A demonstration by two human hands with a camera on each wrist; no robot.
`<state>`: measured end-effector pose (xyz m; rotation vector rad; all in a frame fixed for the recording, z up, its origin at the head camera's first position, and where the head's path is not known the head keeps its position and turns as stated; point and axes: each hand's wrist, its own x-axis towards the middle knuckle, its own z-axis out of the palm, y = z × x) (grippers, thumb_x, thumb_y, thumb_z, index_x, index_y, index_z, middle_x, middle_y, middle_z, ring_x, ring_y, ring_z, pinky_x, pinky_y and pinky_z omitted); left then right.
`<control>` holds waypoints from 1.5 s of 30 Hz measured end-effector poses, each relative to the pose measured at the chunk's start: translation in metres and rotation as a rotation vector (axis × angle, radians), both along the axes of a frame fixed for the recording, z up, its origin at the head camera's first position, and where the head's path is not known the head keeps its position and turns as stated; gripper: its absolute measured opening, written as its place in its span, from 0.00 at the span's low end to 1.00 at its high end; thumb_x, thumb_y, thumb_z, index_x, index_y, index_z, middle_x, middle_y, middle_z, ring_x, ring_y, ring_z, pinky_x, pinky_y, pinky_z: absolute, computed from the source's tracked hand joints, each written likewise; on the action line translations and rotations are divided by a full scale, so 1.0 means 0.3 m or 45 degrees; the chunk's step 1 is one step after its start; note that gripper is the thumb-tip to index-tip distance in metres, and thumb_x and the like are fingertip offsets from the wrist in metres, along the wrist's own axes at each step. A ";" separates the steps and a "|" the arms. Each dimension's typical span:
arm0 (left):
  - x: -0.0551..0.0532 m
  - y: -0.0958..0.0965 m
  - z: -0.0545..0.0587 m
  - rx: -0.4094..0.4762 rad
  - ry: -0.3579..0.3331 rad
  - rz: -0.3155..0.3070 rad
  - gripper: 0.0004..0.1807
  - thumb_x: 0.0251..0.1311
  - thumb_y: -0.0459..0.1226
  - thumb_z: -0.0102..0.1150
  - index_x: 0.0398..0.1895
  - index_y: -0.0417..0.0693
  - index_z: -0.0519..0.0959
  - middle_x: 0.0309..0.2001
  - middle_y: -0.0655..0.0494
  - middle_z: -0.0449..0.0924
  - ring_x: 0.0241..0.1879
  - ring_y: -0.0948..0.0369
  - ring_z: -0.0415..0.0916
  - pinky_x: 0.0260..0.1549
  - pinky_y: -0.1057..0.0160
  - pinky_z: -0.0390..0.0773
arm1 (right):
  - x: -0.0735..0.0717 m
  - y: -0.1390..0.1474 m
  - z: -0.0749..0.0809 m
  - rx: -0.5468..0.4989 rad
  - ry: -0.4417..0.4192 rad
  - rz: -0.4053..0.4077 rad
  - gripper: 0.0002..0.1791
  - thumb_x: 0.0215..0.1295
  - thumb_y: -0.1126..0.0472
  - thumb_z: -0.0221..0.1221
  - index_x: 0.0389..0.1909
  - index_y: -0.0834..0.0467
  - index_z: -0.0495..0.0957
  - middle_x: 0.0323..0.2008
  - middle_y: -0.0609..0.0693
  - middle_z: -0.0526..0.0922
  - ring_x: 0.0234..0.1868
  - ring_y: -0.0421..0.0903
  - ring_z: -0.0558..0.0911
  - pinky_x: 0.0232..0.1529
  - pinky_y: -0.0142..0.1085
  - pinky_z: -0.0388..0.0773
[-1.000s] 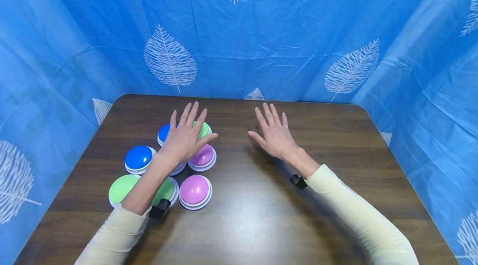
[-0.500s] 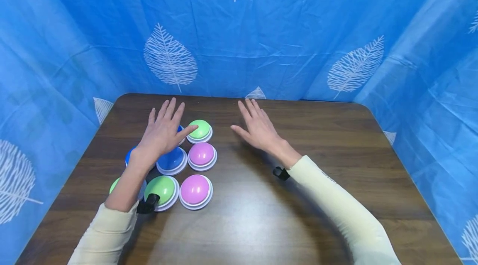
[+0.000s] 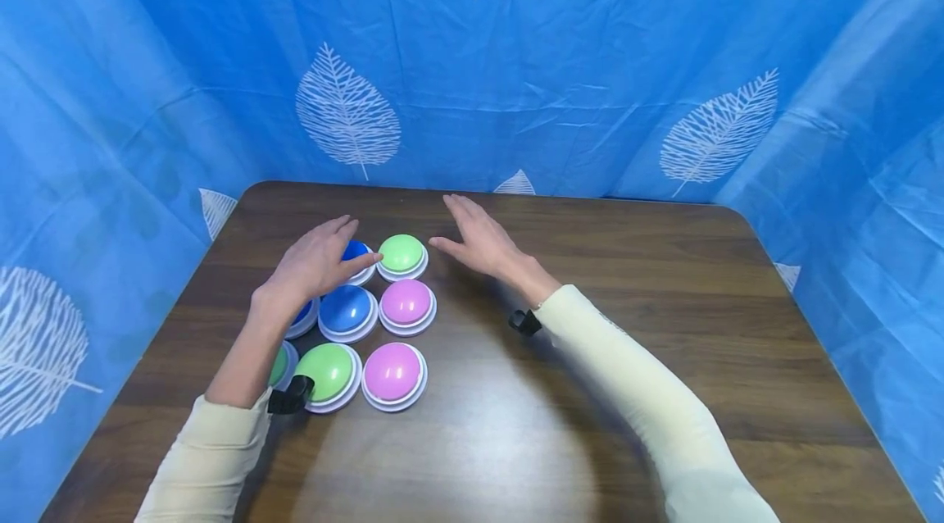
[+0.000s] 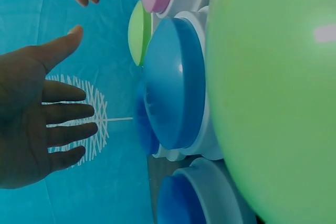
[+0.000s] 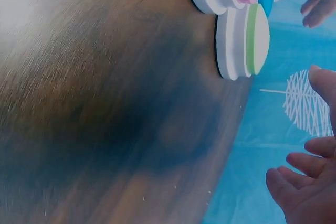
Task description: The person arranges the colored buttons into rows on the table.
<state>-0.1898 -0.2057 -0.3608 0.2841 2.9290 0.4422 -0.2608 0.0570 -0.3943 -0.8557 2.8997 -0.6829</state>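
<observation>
Round buttons (image 3: 345,309) sit in rows on the tabletop's (image 3: 737,302) left side. The left hand (image 3: 304,262) is above them, the right hand (image 3: 483,244) near the far green button (image 3: 401,252). Each grip is loosely spread, holding nothing. The rows look made; what's left, I can't tell.

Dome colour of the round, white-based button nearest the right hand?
Light green dome; it shows best in the head view.

The push buttons (image 3: 392,371) stood grouped on the left half of the table (image 3: 737,384), with the curtain (image 3: 553,39) behind it and along both sides. The left hand (image 3: 313,256) was above the group's far left part; the right hand (image 3: 481,240) was above the table, right of the back right button (image 3: 401,252).
</observation>
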 end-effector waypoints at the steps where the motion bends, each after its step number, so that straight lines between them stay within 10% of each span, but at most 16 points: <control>1: 0.000 0.001 -0.003 0.011 -0.004 0.008 0.45 0.67 0.57 0.54 0.75 0.35 0.56 0.73 0.33 0.54 0.72 0.36 0.50 0.64 0.34 0.56 | -0.002 -0.007 -0.003 -0.018 -0.019 -0.003 0.45 0.69 0.41 0.57 0.76 0.62 0.53 0.75 0.58 0.58 0.75 0.52 0.55 0.72 0.43 0.54; 22: -0.052 0.053 -0.033 0.066 -0.092 -0.078 0.36 0.65 0.41 0.63 0.71 0.34 0.63 0.67 0.33 0.66 0.68 0.38 0.61 0.60 0.34 0.64 | -0.010 -0.086 -0.093 -0.063 -0.229 0.118 0.39 0.63 0.52 0.67 0.70 0.63 0.65 0.68 0.58 0.69 0.70 0.52 0.66 0.69 0.42 0.62; 38: -0.098 0.094 -0.064 0.015 -0.130 -0.204 0.36 0.62 0.33 0.65 0.70 0.29 0.62 0.68 0.32 0.65 0.70 0.39 0.57 0.70 0.41 0.48 | -0.008 -0.118 -0.128 -0.064 -0.232 0.162 0.39 0.64 0.55 0.68 0.71 0.65 0.63 0.67 0.60 0.69 0.69 0.53 0.67 0.69 0.42 0.61; 45: -0.112 0.106 -0.073 0.032 -0.239 -0.182 0.39 0.62 0.35 0.65 0.72 0.30 0.59 0.69 0.33 0.62 0.69 0.38 0.58 0.64 0.39 0.62 | -0.007 -0.129 -0.145 -0.075 -0.242 0.172 0.39 0.63 0.56 0.68 0.71 0.65 0.62 0.68 0.60 0.69 0.69 0.53 0.67 0.69 0.41 0.62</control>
